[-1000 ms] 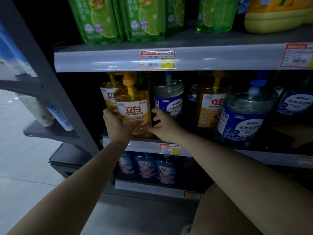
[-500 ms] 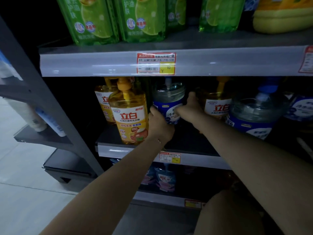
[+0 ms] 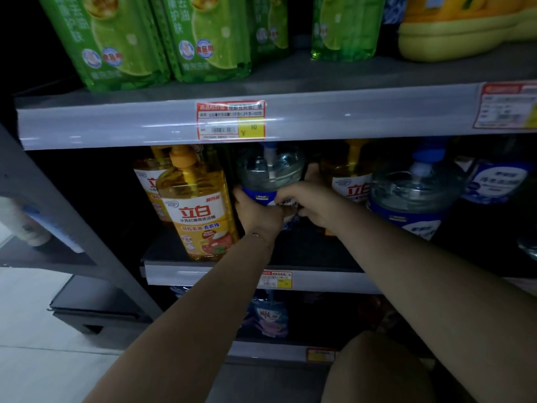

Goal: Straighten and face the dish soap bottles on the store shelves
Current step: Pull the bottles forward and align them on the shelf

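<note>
A clear pump bottle with a blue label [image 3: 270,173] stands set back on the middle shelf [image 3: 308,279]. My left hand [image 3: 257,212] grips its left side and my right hand [image 3: 312,203] grips its right side, covering most of the label. To its left an amber dish soap bottle [image 3: 200,205] stands at the shelf front with its label facing out. Another amber bottle [image 3: 148,181] stands behind that one. To the right are a further amber bottle [image 3: 350,181] set back and a large clear blue-labelled bottle [image 3: 415,193].
Green refill pouches [image 3: 151,39] and a yellow jug [image 3: 465,27] fill the top shelf [image 3: 116,123]. More blue-labelled bottles [image 3: 497,178] stand far right. Pink and blue pouches [image 3: 270,315] hang on the lower shelf. A grey upright [image 3: 72,216] runs on the left, pale floor [image 3: 26,321] beyond it.
Both hands left the front amber bottle and moved right and deeper onto the clear blue-labelled bottle. Now they close round its two sides. The view has shifted closer.
</note>
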The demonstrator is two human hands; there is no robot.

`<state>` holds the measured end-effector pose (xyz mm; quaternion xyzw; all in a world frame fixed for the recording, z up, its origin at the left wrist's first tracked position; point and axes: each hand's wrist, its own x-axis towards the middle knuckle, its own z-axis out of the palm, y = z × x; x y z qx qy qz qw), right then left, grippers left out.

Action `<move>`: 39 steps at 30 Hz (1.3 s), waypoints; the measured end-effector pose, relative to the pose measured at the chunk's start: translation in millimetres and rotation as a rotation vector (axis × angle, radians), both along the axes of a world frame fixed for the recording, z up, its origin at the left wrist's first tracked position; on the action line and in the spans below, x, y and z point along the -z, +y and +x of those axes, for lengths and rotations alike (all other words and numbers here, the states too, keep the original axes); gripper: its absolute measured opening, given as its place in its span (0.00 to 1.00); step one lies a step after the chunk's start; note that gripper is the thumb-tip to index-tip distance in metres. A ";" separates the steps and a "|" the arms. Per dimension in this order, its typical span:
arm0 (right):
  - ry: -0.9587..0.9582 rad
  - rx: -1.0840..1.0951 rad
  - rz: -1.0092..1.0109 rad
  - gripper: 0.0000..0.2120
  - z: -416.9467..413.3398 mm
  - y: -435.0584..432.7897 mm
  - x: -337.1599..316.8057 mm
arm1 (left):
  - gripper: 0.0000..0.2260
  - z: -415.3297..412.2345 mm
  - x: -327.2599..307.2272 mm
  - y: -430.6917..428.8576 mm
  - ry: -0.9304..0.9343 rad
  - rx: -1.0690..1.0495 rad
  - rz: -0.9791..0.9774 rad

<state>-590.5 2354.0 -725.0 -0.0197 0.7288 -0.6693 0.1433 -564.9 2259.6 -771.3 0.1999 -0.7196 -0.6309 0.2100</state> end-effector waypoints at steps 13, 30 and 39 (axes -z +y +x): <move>0.257 -0.078 0.093 0.42 59.8 21.2 -11.5 | 0.38 65.2 -3.8 4.1 0.189 0.067 0.036; 0.552 -0.107 0.180 0.48 137.0 130.7 -53.1 | 0.38 133.8 -39.7 56.8 0.366 0.301 -0.353; 0.548 0.005 0.299 0.43 170.0 232.3 -71.3 | 0.40 140.0 -48.3 142.8 0.432 0.468 -0.421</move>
